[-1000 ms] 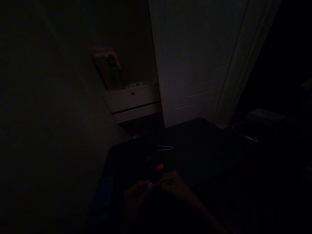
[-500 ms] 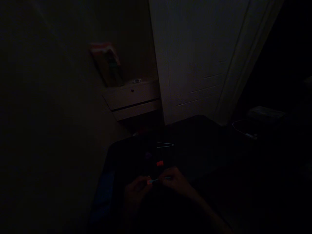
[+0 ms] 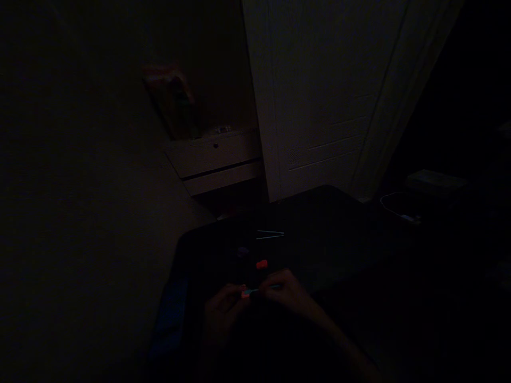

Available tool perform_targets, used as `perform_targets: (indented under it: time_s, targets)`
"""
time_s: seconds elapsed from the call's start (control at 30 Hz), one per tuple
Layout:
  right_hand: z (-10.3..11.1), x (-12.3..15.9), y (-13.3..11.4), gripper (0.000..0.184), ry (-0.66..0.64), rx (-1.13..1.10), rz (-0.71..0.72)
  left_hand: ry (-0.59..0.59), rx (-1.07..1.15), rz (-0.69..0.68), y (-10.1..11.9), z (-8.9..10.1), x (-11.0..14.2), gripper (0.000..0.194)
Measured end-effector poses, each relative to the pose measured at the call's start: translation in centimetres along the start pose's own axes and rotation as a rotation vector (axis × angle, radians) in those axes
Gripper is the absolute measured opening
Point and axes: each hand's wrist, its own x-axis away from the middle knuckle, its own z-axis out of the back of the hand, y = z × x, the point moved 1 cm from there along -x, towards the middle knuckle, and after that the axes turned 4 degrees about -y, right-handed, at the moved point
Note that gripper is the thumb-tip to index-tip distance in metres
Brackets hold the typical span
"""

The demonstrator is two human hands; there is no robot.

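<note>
The scene is very dark. My left hand [image 3: 221, 311] pinches a small orange-red piece [image 3: 245, 294] between thumb and fingers; its exact kind does not show. My right hand [image 3: 285, 290] is closed around a thin light-blue tool [image 3: 254, 291], whose flattened tip meets the orange-red piece. Just beyond my hands, an orange-red lump [image 3: 262, 264] lies on the dark table. A dim purple lump [image 3: 242, 251] rests to its left. Farther back are tweezers [image 3: 270, 234], their two arms spread and pointing left.
A blue flat object [image 3: 171, 314] lies along the table's left edge. Behind the dark table [image 3: 319, 213] stand a pale door [image 3: 311, 106] and a drawer unit [image 3: 223, 157] with a colourful packet [image 3: 170, 101] on top. A white cable [image 3: 393, 210] and a pale box [image 3: 435, 182] are at right.
The picture has become darker and the view has shifted slightly. Both hands keep their grips, and the tool's tip stays at the orange-red piece.
</note>
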Motion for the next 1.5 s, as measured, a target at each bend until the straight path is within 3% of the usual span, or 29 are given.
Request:
perform_targets:
  time_s: [0.27,1.0,1.5]
  targets:
    - [0.0,0.0,0.3,0.019,-0.008,-0.048,-0.032,0.030,-0.031,0.005,0.3,0.0,0.2,0.029]
    - [-0.2,0.1,-0.5,0.019,-0.106,-0.005,0.099,0.042,-0.095,-0.042,1.0,-0.4,0.0,0.024]
    - [0.1,0.1,-0.7,0.019,-0.027,0.046,0.132,0.045,-0.050,0.022,2.0,-0.4,0.3,0.027]
